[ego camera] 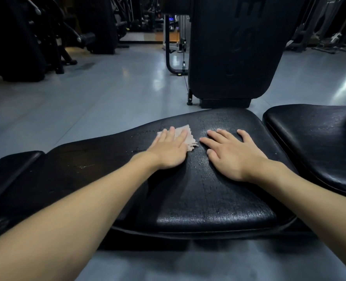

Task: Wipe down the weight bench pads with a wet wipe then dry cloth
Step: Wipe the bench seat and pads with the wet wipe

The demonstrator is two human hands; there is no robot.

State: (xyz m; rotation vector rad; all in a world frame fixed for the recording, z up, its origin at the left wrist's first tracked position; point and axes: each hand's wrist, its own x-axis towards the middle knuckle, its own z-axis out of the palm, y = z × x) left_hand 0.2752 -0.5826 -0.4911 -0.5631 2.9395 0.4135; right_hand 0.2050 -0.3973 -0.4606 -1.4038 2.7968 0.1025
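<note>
Grey polished floor [87, 94] is seen beyond the left hand [171, 151] and the right hand [230, 155], and a tall black machine housing [233, 47] is set upright on it ahead of the right hand. Beneath both hands the main pad [208, 199] of cracked black vinyl is laid with its long axis running across from left to right, broad under the right hand and narrowing past the left. A second pad [314, 142] is placed just beside it, out to the right of the right hand, and a small pad [12, 165] is found well to the left of the left forearm. Both hands are held flat, palms down, with fingers straight and slightly spread; nothing is gripped by either. A pale cloth [188, 136] with a frayed edge is pressed onto the main pad under the left hand's fingers, its free corner pointed toward the right hand. Fine droplets [203, 159] are scattered between the hands. By that fray the dry cloth is judged to be in use, and the damp stretch is judged to lie rightward along the long axis, so the left hand is the nearer one for the next stroke.
</note>
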